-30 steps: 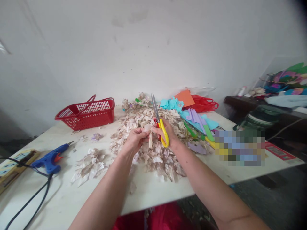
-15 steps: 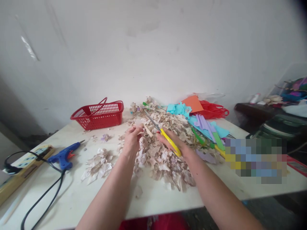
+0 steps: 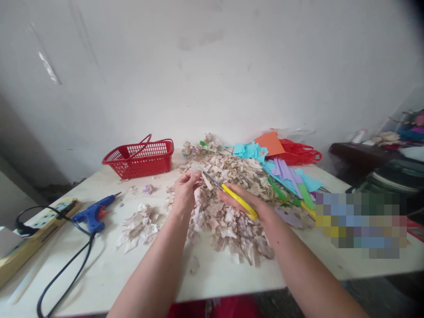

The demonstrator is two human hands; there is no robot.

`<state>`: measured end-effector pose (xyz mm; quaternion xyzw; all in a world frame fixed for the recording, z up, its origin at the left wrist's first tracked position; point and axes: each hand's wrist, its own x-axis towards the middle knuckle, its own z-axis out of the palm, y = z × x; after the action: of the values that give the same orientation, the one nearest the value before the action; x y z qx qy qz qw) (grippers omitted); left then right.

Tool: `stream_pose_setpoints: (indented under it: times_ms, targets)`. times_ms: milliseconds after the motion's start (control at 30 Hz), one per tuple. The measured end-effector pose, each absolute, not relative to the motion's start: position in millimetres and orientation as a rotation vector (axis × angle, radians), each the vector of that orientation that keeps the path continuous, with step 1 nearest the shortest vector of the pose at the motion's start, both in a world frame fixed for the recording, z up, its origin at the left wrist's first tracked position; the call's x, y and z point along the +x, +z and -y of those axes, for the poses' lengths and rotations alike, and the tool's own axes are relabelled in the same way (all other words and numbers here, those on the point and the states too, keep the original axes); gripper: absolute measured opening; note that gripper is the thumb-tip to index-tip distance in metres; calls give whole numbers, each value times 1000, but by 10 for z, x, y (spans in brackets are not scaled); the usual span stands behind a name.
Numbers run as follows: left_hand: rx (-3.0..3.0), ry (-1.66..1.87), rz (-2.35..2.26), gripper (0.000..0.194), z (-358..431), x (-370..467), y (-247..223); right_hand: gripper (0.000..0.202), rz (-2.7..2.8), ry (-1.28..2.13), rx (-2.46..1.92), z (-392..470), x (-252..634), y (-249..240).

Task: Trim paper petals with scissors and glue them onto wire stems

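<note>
My right hand (image 3: pixel 236 198) grips yellow-handled scissors (image 3: pixel 239 198), whose blades point up and left toward my other hand. Pinched in the fingers of my left hand (image 3: pixel 186 187) is a small pale paper piece (image 3: pixel 195 168), and the blade tips lie right beside it. A narrow beige strip (image 3: pixel 207 181) shows just under the blades; I cannot tell which hand bears it. Both hands are over a broad heap of crumpled beige paper scraps (image 3: pixel 232 225). A smaller pile of scraps (image 3: pixel 139 225) lies left of my left forearm.
A red basket (image 3: pixel 149 164) stands at the back left. On the left are a blue glue gun (image 3: pixel 94 214) and a power strip (image 3: pixel 43 232). Blue paper (image 3: pixel 251 151), an orange sheet (image 3: pixel 270 145), a red plastic bag (image 3: pixel 298 152) and purple strips (image 3: pixel 287 176) lie at the back right.
The scissors have moved down, and their tips are now at the paper piece by my left fingers instead of beyond it. The whole view has shifted slightly.
</note>
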<state>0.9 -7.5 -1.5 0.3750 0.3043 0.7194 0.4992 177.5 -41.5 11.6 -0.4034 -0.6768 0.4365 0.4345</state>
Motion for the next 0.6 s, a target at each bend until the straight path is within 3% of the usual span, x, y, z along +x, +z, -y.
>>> stream_pose_setpoints:
  times_ms: [600]
  targets:
    - [848,1714,-670,18,87,50,-2,30,1868,1058,-1165,478,1713,157]
